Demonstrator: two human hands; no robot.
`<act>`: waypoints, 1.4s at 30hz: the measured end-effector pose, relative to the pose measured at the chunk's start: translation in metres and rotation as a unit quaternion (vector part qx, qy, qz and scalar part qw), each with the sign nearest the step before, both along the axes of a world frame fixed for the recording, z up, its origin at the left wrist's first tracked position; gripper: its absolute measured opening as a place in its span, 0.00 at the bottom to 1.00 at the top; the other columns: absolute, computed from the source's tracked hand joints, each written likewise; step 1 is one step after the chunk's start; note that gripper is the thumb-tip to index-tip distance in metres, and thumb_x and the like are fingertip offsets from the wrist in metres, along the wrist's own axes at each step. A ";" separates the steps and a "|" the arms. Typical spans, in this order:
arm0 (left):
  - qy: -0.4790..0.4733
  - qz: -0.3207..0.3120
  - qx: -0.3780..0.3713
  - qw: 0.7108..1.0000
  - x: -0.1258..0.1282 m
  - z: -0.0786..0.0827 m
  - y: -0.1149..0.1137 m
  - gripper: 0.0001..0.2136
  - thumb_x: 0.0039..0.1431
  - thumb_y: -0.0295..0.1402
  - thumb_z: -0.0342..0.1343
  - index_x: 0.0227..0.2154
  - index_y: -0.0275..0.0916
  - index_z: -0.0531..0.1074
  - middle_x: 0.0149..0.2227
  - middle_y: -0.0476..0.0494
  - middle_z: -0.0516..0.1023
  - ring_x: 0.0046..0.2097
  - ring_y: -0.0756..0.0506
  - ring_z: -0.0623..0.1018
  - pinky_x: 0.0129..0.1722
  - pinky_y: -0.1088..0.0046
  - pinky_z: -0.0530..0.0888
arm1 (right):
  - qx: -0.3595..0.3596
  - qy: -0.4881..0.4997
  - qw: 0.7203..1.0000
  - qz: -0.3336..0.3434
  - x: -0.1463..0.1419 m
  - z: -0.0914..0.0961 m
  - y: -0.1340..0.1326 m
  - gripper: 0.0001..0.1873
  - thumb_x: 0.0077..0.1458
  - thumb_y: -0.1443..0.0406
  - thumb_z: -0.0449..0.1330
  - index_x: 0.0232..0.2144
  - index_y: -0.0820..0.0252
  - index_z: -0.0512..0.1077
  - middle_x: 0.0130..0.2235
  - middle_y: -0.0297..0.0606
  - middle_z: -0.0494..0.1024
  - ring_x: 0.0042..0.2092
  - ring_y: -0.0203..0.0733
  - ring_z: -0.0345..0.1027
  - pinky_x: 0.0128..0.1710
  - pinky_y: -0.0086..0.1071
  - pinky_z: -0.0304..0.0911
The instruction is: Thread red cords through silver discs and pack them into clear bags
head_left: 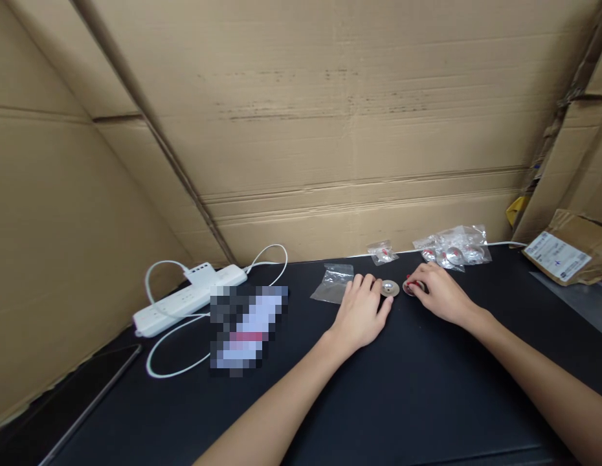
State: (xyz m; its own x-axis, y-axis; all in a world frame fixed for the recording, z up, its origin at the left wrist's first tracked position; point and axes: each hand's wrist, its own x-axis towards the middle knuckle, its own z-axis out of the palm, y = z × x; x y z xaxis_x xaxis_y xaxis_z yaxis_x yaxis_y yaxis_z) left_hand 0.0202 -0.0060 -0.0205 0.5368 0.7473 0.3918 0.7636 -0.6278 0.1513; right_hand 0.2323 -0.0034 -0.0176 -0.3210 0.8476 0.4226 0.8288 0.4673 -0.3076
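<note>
My left hand (362, 309) rests on the black tabletop with its fingers apart. Its thumb and index finger lie at the edge of a round metal disc (390, 287) that has a raised centre with a dark hole. To the right, my right hand (441, 294) pinches a red piece (410, 280) at a second small round disc (406, 288), largely hidden by the fingers. The two discs lie side by side, slightly apart. Just left of my left hand lies a clear plastic bag (334, 283), flat on the table.
Behind the hands lie a small clear packet (382, 252) and several bagged discs with red parts (454, 252). A white power strip (184, 304) with looping cables and a blurred-out object (255, 327) are at left. A cardboard package (568, 249) sits at right. Cardboard walls (340, 116) enclose the table.
</note>
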 end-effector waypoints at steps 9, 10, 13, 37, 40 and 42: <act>-0.046 0.012 -0.014 0.999 0.015 -0.003 0.021 0.07 0.60 0.36 0.52 0.37 0.38 0.68 0.39 0.40 0.72 0.43 0.38 0.71 0.44 0.61 0.68 | -0.003 0.222 0.975 -0.003 0.000 0.002 0.005 0.10 0.59 0.62 0.56 0.35 0.60 0.76 0.33 0.40 0.77 0.35 0.43 0.71 0.36 0.37 0.66; -0.077 0.007 -0.034 0.996 0.013 -0.003 0.022 0.06 0.59 0.34 0.53 0.37 0.38 0.67 0.37 0.41 0.73 0.41 0.40 0.72 0.42 0.63 0.69 | -0.024 0.271 0.962 -0.001 0.000 0.002 0.006 0.12 0.59 0.60 0.55 0.36 0.61 0.75 0.31 0.40 0.77 0.32 0.43 0.72 0.32 0.35 0.66; -0.195 -0.014 -0.111 0.974 0.008 -0.003 0.023 0.03 0.59 0.30 0.52 0.36 0.40 0.66 0.29 0.48 0.73 0.32 0.45 0.73 0.33 0.70 0.68 | -0.058 0.347 0.936 0.020 -0.005 0.002 0.005 0.15 0.60 0.57 0.55 0.38 0.62 0.74 0.31 0.41 0.78 0.30 0.42 0.73 0.29 0.33 0.67; -0.538 -0.082 -0.392 0.742 0.023 0.003 0.008 0.06 0.54 0.28 0.61 0.34 0.31 0.74 0.27 0.43 0.78 0.31 0.45 0.80 0.35 0.66 0.80 | 0.054 0.169 0.983 0.037 -0.025 0.005 -0.014 0.07 0.59 0.66 0.57 0.37 0.57 0.76 0.34 0.38 0.78 0.31 0.39 0.70 0.33 0.33 0.66; -0.532 -0.085 -0.376 0.754 0.022 0.002 0.009 0.08 0.54 0.30 0.63 0.35 0.32 0.75 0.29 0.41 0.79 0.32 0.45 0.81 0.36 0.64 0.80 | 0.063 0.132 0.989 0.033 -0.024 0.005 -0.014 0.08 0.60 0.67 0.55 0.36 0.58 0.76 0.30 0.37 0.75 0.28 0.38 0.66 0.30 0.32 0.63; -0.528 -0.087 -0.369 0.760 0.022 0.002 0.010 0.09 0.53 0.30 0.63 0.36 0.32 0.75 0.31 0.41 0.80 0.32 0.45 0.81 0.38 0.64 0.80 | 0.062 0.121 0.990 0.029 -0.023 0.003 -0.013 0.08 0.60 0.67 0.55 0.35 0.58 0.75 0.30 0.38 0.74 0.28 0.38 0.65 0.31 0.32 0.63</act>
